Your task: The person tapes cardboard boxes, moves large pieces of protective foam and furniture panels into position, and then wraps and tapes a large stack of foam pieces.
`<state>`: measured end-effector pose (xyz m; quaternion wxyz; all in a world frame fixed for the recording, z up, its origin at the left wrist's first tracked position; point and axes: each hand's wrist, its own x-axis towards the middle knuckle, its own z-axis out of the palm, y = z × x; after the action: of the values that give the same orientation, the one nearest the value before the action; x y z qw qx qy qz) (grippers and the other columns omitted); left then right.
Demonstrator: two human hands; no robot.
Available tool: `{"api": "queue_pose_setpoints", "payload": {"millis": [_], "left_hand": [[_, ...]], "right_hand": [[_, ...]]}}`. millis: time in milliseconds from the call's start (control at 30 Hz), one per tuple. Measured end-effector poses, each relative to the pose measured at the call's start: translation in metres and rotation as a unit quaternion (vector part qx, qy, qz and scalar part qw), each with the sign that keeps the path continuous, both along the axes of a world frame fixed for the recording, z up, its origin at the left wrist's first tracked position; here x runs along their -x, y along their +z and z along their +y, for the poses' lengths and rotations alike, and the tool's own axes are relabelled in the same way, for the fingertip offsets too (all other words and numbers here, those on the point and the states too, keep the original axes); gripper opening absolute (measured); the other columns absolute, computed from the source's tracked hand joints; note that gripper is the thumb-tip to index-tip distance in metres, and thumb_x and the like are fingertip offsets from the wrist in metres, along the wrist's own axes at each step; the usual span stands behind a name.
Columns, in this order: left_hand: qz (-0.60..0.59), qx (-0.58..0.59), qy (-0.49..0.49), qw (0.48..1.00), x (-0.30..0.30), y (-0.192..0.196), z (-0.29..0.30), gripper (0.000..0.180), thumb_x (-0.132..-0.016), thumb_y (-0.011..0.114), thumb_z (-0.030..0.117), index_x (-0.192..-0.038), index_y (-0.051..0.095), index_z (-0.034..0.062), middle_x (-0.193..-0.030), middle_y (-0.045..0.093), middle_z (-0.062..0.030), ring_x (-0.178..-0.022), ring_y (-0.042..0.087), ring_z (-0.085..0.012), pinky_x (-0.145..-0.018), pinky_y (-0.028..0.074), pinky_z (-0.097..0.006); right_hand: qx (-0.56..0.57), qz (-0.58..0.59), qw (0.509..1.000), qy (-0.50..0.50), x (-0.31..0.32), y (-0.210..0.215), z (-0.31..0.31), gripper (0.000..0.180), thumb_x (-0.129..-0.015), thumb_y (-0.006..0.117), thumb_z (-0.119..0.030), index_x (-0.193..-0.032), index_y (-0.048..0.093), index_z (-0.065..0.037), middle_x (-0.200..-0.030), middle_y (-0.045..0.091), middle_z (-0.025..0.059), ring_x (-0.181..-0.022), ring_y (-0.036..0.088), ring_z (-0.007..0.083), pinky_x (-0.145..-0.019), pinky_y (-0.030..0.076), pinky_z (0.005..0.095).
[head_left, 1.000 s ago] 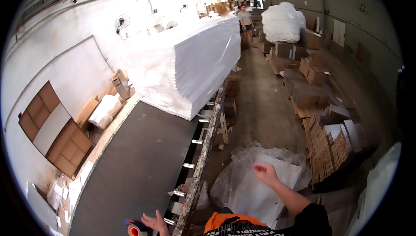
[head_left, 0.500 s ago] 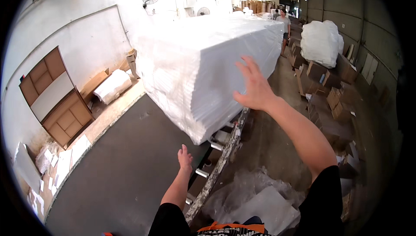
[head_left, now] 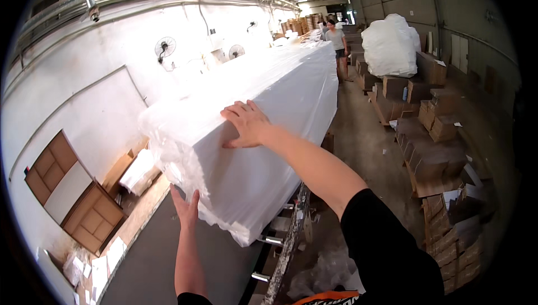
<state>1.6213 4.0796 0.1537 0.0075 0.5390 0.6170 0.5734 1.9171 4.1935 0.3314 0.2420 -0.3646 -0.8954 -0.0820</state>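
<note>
A long white bundle, which looks like stacked sheets wrapped in clear plastic film, lies ahead of me at an angle. Its near end rests over the dark grey belt or tabletop and the metal rollers beside it. My right hand lies on the bundle's upper right edge near its front corner, fingers spread. At the near end, my left hand is raised with fingers apart, against or just in front of the plastic; contact is hard to tell. Neither hand is closed on anything.
A worn rail edges the rollers. Crumpled clear plastic lies on the floor at right. Stacked brown cardboard and a large white wrapped bale line the right side. A person stands in the far aisle.
My right hand has come left and down onto the bundle's edge. My left hand has reached forward to its near end. The view has shifted, showing more ceiling.
</note>
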Motion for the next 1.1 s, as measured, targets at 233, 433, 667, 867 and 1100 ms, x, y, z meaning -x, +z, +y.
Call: {"api": "queue_pose_setpoints", "payload": {"millis": [233,433,667,867,1100], "left_hand": [[0.039,-0.013,0.011,0.999,0.024,-0.062,0.018,0.043,-0.095,0.054,0.030,-0.118,0.054,-0.0065,-0.113,0.059,-0.0249,-0.105,0.056,-0.0384,-0.092,0.041,-0.046],[-0.205,0.080,-0.065,0.973,0.003,-0.037,-0.015,0.038,-0.094,0.059,0.036,-0.088,0.061,-0.0013,-0.090,0.061,-0.0066,-0.081,0.056,-0.0151,-0.071,0.044,-0.033],[-0.201,0.022,-0.336,0.920,-0.036,-0.069,-0.082,0.049,-0.095,0.049,0.047,-0.103,0.058,-0.0004,-0.098,0.061,-0.0100,-0.095,0.055,-0.0197,-0.085,0.044,-0.033],[-0.423,-0.097,-0.449,0.781,-0.119,-0.050,-0.114,0.042,-0.071,0.079,0.034,-0.086,0.048,0.0101,-0.076,0.047,-0.0026,-0.063,0.043,-0.0146,-0.058,0.033,-0.029],[-0.361,-0.025,-0.546,0.756,-0.177,0.002,-0.137,0.044,-0.067,0.086,0.026,-0.089,0.053,0.0077,-0.082,0.056,-0.0059,-0.070,0.054,-0.0160,-0.060,0.046,-0.035]], "right_hand": [[-0.056,0.097,0.993,0.033,-0.015,-0.002,0.014,0.093,-0.061,0.076,-0.063,-0.128,0.048,-0.005,-0.131,0.046,0.0141,-0.127,0.040,0.0335,-0.112,0.029,0.0412],[-0.071,0.133,0.987,0.049,-0.032,-0.020,0.026,0.088,-0.067,0.073,-0.064,-0.125,0.049,-0.003,-0.128,0.047,0.0172,-0.123,0.043,0.0346,-0.107,0.033,0.0427],[-0.130,0.191,0.969,0.091,-0.089,-0.041,-0.004,0.072,-0.082,0.063,-0.057,-0.124,0.050,0.000,-0.128,0.047,0.0187,-0.124,0.043,0.0356,-0.107,0.031,0.0439],[-0.095,0.253,0.948,0.166,-0.139,-0.061,-0.043,0.069,-0.084,0.062,-0.056,-0.123,0.051,0.000,-0.128,0.048,0.0194,-0.126,0.042,0.0352,-0.106,0.032,0.0436],[-0.150,0.314,0.924,0.161,-0.189,-0.029,-0.024,0.043,-0.091,0.057,-0.044,-0.104,0.062,-0.003,-0.105,0.061,0.0134,-0.100,0.057,0.0318,-0.091,0.044,0.0363]]}}
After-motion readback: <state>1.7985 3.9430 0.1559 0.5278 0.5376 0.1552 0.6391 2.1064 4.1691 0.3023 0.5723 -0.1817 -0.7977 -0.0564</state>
